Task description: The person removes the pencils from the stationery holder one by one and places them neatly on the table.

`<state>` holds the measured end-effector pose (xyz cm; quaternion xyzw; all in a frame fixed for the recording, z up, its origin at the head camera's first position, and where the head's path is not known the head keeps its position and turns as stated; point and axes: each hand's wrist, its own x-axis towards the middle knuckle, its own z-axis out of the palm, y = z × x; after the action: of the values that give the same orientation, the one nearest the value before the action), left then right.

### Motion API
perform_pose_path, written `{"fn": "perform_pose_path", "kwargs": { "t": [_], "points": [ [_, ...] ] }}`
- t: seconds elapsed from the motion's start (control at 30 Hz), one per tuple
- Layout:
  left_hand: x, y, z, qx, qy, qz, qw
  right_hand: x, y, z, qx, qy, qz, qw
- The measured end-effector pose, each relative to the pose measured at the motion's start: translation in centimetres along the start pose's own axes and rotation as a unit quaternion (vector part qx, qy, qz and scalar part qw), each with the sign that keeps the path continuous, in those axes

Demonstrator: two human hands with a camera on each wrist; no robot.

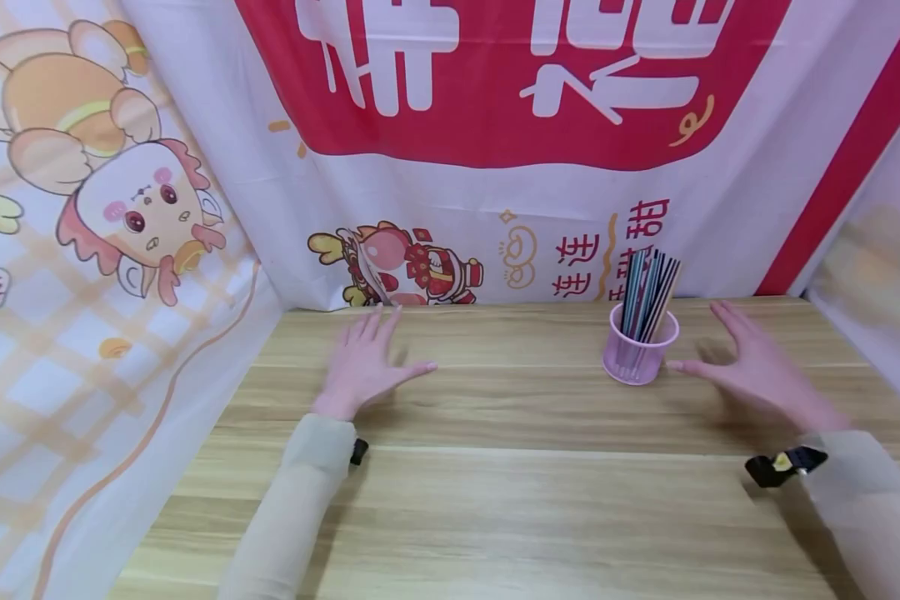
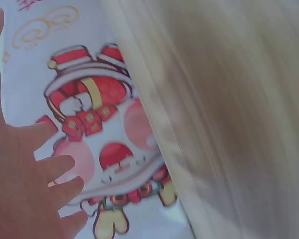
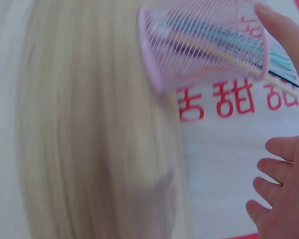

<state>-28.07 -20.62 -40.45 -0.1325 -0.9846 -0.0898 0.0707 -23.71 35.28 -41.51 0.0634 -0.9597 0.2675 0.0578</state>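
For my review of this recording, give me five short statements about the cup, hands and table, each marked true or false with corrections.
1. The pink cup holds several thin sticks. True.
2. The cup lies on its side. False: it stands upright on the table.
3. The left hand and right hand are both holding nothing. True.
4. The left hand is nearer the cup. False: the right hand is.
5. The table has a wood-grain top. True.

the pink cup [image 1: 632,363] looks like plastic, finely ribbed and partly see-through, with a smooth rim. the material of the thin sticks [image 1: 651,292] is hard to tell. the bench [image 1: 532,517] shows smooth wood grain. the far backdrop [image 1: 435,187] is matt printed cloth, softly creased; the sleeves [image 1: 281,521] are matt cloth.
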Motion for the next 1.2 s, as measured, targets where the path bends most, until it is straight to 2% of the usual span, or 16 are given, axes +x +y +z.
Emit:
{"fn": "perform_pose_path", "kwargs": {
  "t": [0.1, 0.2, 0.37, 0.47, 0.57, 0.63, 0.8, 0.97, 1.2],
  "points": [
    [0.6, 1.4, 0.0, -0.059, 0.003, 0.0, 0.9983, 0.1, -1.3, 0.0, 0.051, -0.005, 0.033, 0.998],
    [1.0, 3.0, 0.0, -0.144, 0.01, -0.005, 0.9896, 0.3, -2.4, 0.1, 0.105, -0.006, 0.046, 0.993],
    [1.8, 6.2, -0.2, -0.272, 0.026, -0.016, 0.9617, 0.6, -3.6, 0.8, 0.195, 0.011, 0.039, 0.98],
    [2.3, 8.1, -0.2, -0.33, 0.029, -0.013, 0.9434, 0.8, -4.0, 1.5, 0.223, 0.023, 0.04, 0.974],
    [2.9, 10.0, -0.2, -0.383, 0.029, 0.004, 0.9231, 1.2, -4.2, 2.2, 0.234, 0.028, 0.04, 0.971],
    [3.4, 11.3, -0.1, -0.408, 0.028, 0.02, 0.9123, 1.4, -4.3, 2.5, 0.239, 0.028, 0.042, 0.97],
    [4.8, 14.6, 0.5, -0.444, 0.021, 0.051, 0.8943, 1.7, -4.6, 2.8, 0.24, 0.032, 0.048, 0.969],
    [6.4, 17.8, 0.9, -0.479, -0.001, 0.058, 0.8758, 2.1, -4.0, 3.0, 0.231, 0.041, 0.038, 0.971],
    [9.1, 21.7, 1.1, -0.513, -0.012, 0.068, 0.8558, 2.1, -3.9, 2.9, 0.216, 0.046, 0.04, 0.975]
  ]
}}
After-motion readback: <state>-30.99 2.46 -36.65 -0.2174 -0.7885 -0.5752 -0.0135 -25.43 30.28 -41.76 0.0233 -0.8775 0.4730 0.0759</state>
